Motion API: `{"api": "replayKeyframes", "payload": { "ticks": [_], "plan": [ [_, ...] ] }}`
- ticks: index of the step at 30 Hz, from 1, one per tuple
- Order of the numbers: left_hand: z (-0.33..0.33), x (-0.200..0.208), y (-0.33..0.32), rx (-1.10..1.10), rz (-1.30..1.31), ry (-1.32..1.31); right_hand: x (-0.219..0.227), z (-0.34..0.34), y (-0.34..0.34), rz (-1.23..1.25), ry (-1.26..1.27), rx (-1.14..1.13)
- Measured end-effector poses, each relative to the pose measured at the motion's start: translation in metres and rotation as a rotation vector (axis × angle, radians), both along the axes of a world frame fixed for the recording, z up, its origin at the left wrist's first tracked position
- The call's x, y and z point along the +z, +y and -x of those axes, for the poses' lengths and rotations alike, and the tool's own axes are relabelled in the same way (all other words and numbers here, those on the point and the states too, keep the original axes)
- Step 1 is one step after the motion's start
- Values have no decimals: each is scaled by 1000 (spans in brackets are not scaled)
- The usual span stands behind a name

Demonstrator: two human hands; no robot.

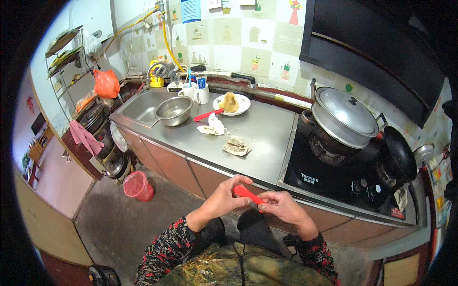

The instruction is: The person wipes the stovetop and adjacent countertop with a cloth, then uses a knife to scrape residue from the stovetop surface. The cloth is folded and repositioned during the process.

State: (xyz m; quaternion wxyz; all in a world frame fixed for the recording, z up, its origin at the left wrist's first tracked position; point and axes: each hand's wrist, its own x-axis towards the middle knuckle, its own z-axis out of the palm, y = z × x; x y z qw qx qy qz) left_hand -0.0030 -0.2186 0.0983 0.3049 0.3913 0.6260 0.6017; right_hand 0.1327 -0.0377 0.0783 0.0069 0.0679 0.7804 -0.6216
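Observation:
Both hands are raised in front of my body, just short of the counter's front edge. Between them is a slim red plastic piece (247, 194), wider at the left end and tapering to the right. My left hand (223, 196) pinches its wide end between thumb and fingers. The fingers of my right hand (285, 208) close on the narrow end. On the counter beyond, a white plate (243, 106) bears a tan, bristly-looking clump (229, 102), and a red handle (208, 115) reaches from it over the rim. Crumpled white paper (213, 126) and a stained, folded cloth or paper (236, 146) lie nearer.
A metal bowl (173, 111) stands beside the sink (143, 108), with white mugs (202, 94) behind. To the right, a lidded steamer pot (344, 119) and a black wok (400, 153) sit on the black gas stove (315, 168). A red bin (138, 186) stands on the floor.

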Motion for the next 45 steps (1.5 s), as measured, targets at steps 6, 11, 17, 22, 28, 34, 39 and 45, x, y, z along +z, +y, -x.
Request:
{"api": "replayKeyframes", "payload": {
  "ticks": [6,11,17,22,28,34,39,45],
  "plan": [
    [-10,-16,6,65,0,-220,-14,-8,-16,74,71,-8],
    [-10,-25,1,-25,169,131,-21,-3,-18,6,65,-64],
    [-24,-21,-6,-153,112,448,-14,-6,-25,288,168,-75],
    [-14,-14,-12,-20,91,242,-11,-10,-23,247,229,-345],
    [-10,-14,-16,357,-209,120,-15,-10,-9,491,471,-556],
    [-18,-18,-8,414,-437,-29,-22,-10,-4,889,599,-580],
    [-15,-15,8,322,-348,-123,-28,-4,-2,1032,535,-627],
    [-17,-5,48,291,-388,-125,-26,10,-23,1031,434,-437]
  ]
}}
